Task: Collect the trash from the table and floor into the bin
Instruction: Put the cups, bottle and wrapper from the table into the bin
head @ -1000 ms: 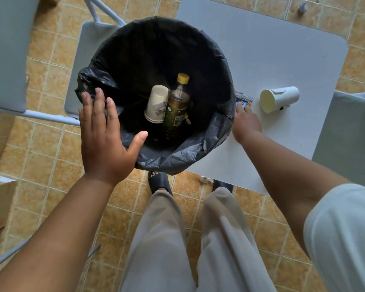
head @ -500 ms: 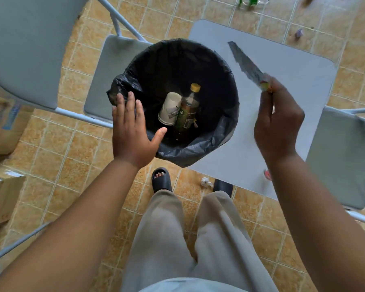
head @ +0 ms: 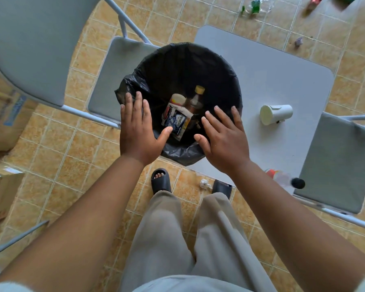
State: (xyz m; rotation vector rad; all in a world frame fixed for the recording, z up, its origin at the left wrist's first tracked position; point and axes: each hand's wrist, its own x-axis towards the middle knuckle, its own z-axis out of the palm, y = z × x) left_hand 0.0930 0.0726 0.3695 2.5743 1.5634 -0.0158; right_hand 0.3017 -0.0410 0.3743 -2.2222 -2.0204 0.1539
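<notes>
Tiles [head: 50, 157] of tan floor surround the grey tabletop [head: 272, 81], centre right; a white cup [head: 276, 114] lies there. My left hand [head: 138, 131] and right hand [head: 224, 138] hover spread, empty, over the black-lined bin [head: 177, 66] holding a wrapper [head: 176, 121].

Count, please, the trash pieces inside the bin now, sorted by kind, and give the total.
Bottles: 1, the brown bottle with a yellow cap
Paper cups: 1, the paper cup, partly covered
Wrappers: 1, the snack wrapper lying on top
Total: 3 visible in the bin; anything underneath is hidden.
</notes>
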